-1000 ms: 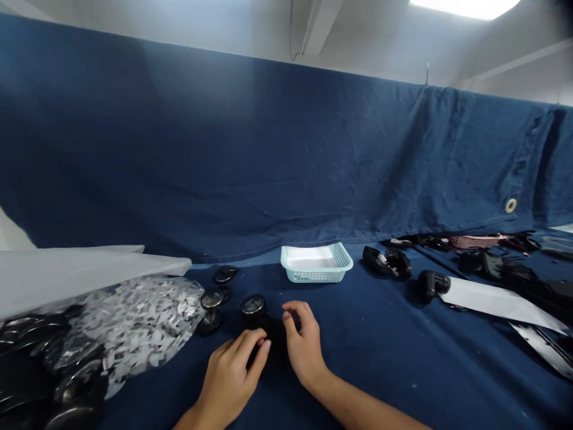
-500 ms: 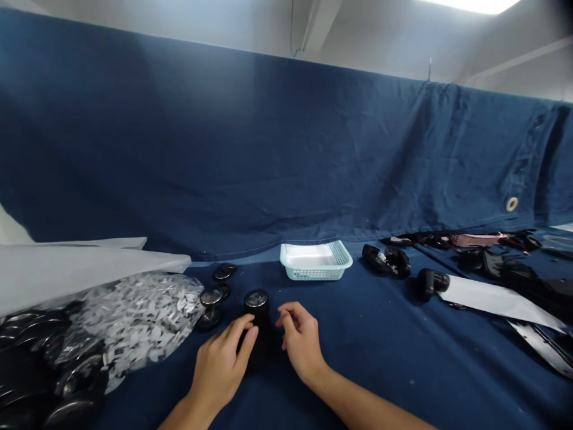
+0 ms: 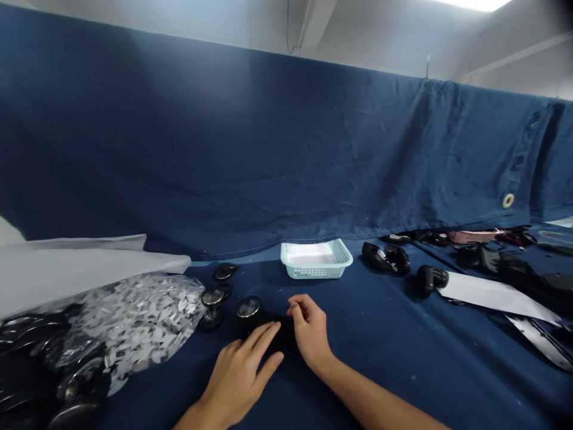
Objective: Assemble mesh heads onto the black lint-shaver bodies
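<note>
A black part with a round shiny silver-rimmed cap (image 3: 249, 307) lies on the blue cloth between my hands; its dark body runs to the right, partly hidden. My left hand (image 3: 242, 373) has its fingers stretched out flat over that body, thumb apart. My right hand (image 3: 311, 331) is at the body's right end, fingers curled with thumb and forefinger together; whatever they may hold is hidden. Left of the cap stand similar round black parts (image 3: 212, 297), and another dark piece (image 3: 225, 271) lies behind them.
A clear bag of small white pieces (image 3: 152, 319) and a heap of black parts (image 3: 76, 382) are at left. A light-blue basket (image 3: 316, 273) with white sheets stands at the back. Black housings (image 3: 387, 258), a white strip (image 3: 492, 297) and a pink basket (image 3: 474, 237) are at right.
The capped black part, upright before, now leans or lies over with its body toward the right. My left hand has moved right over it, and my right hand has shifted slightly right.
</note>
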`<state>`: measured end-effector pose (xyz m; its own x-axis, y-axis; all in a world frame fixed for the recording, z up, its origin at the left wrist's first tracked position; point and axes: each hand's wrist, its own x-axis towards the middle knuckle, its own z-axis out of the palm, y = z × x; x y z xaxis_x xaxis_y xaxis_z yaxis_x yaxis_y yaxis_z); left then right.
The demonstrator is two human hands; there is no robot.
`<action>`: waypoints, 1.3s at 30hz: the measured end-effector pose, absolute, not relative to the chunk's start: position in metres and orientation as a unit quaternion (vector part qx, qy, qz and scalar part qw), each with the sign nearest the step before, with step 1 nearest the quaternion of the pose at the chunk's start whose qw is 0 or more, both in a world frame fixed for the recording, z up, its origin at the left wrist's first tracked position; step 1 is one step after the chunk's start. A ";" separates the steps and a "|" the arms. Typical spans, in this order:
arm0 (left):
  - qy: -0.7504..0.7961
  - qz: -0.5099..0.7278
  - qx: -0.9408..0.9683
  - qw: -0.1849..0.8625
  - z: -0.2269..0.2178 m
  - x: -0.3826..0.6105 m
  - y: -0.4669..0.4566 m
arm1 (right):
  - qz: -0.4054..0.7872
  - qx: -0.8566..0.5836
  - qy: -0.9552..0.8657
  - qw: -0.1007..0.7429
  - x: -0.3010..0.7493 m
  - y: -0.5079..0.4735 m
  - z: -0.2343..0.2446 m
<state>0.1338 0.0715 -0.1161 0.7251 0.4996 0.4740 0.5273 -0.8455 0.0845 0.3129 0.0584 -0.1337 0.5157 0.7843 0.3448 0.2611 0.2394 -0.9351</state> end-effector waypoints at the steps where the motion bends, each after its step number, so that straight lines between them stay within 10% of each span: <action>1: -0.288 -0.251 -0.924 0.027 -0.116 0.134 0.072 | 0.195 -0.585 -0.457 0.641 0.312 0.057 -0.133; 27: -0.467 -0.405 -0.771 -0.153 -0.137 0.127 0.116 | 0.206 -0.539 -0.647 0.499 0.295 0.042 -0.120; 39: -0.442 -0.419 -0.686 -0.398 -0.124 0.127 0.109 | 0.377 -0.483 -0.527 0.589 0.306 0.055 -0.137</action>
<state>0.1272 0.1094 -0.1238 0.2583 0.9397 0.2244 0.2728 -0.2938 0.9161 0.3055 0.0546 -0.1366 0.1592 0.9534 0.2562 0.0646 0.2489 -0.9664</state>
